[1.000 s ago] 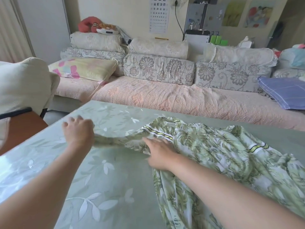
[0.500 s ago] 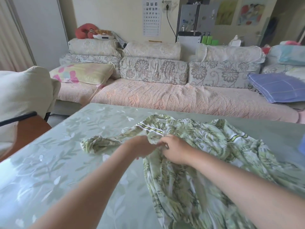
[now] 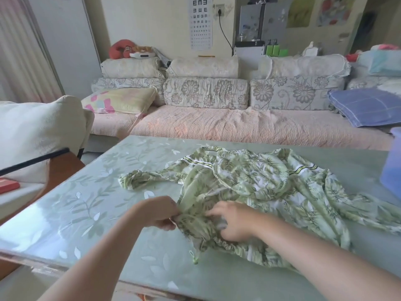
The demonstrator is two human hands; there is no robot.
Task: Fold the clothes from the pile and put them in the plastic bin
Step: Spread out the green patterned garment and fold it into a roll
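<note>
A green leaf-print garment [image 3: 256, 187] lies crumpled across the middle and right of the table [image 3: 86, 209], one sleeve stretched out to the left. My left hand [image 3: 157, 213] pinches the garment's near left edge by the elastic hem. My right hand [image 3: 233, 220] grips the bunched fabric just to the right of it, fingers curled into the cloth. A blue plastic bin [image 3: 391, 168] shows partly at the right edge of the table.
A sofa [image 3: 238, 124] with cushions and a blue pillow [image 3: 366, 107] runs behind the table. A chair with a cream cover [image 3: 39, 131] stands at the left. The table's near edge lies just under my forearms.
Both hands have moved from the collar and sleeve area toward me and now hold the garment's near hem. The sleeve stays stretched out to the left.
</note>
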